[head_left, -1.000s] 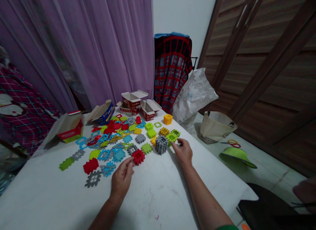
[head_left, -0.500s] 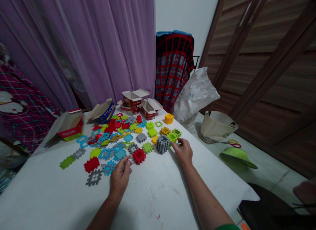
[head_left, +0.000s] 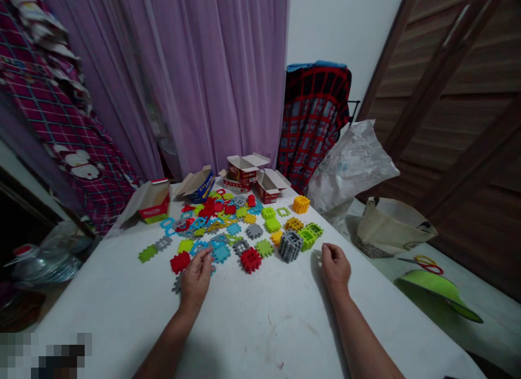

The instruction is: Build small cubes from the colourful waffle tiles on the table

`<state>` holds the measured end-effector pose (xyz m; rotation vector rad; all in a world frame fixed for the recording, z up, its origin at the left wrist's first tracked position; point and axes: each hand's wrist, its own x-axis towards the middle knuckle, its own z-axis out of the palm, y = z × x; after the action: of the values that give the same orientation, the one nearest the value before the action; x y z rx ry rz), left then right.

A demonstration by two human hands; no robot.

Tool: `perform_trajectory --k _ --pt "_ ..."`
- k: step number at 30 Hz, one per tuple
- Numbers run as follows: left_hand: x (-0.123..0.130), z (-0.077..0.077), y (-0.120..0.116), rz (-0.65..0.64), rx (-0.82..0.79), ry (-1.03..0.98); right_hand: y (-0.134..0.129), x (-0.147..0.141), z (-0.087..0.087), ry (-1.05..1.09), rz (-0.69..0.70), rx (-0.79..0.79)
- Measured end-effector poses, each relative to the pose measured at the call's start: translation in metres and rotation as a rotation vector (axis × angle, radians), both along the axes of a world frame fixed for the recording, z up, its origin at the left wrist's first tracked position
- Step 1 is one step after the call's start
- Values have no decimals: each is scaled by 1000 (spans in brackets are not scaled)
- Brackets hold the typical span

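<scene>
Many flat waffle-grid plastic building pieces (head_left: 220, 227) in red, blue, grey, lime and yellow lie spread over the white table (head_left: 252, 319). My left hand (head_left: 196, 278) is over the front edge of the pile, its fingers reaching toward a red piece (head_left: 180, 262) and a blue piece (head_left: 222, 254), and it holds nothing. A grey grid piece (head_left: 176, 285) pokes out beside it. My right hand (head_left: 336, 267) rests empty on the bare tabletop, fingers loosely curled, nearest a grey stacked cube (head_left: 290, 246). A red block (head_left: 251, 260) stands in front of the pile.
Opened cardboard boxes (head_left: 244, 171) stand at the table's far end beside a purple curtain (head_left: 211, 80). Past the right table edge are a white plastic bag (head_left: 350, 170), a cloth tote bag (head_left: 393, 227), scissors (head_left: 423, 264) and a green visor (head_left: 439, 295) on the floor.
My right hand has drawn back from the lime pieces toward me. My left hand has moved left along the pile. The whole view has shifted, with the table now lower and further right.
</scene>
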<state>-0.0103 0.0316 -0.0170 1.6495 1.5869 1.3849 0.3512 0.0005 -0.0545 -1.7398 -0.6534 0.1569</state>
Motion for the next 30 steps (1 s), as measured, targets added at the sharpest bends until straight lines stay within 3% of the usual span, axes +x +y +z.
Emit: perform_trajectory --k 5,9,14,18,25,30 --pt "-70 5 24 178 -20 198 -4 2 -1 89 -49 -31" --pt "-131 6 46 339 -158 414 -8 3 0 105 -49 -95" --pt "-182 4 63 367 -361 735 -8 3 2 92 -42 -191" --pt "-189 7 69 309 -486 890 -8 2 4 94 -34 -243" --pt "-183 24 63 168 -487 1097 -11 0 10 65 -18 -268" --pt "-185 34 45 244 -414 1082 -10 0 10 74 -14 -279"
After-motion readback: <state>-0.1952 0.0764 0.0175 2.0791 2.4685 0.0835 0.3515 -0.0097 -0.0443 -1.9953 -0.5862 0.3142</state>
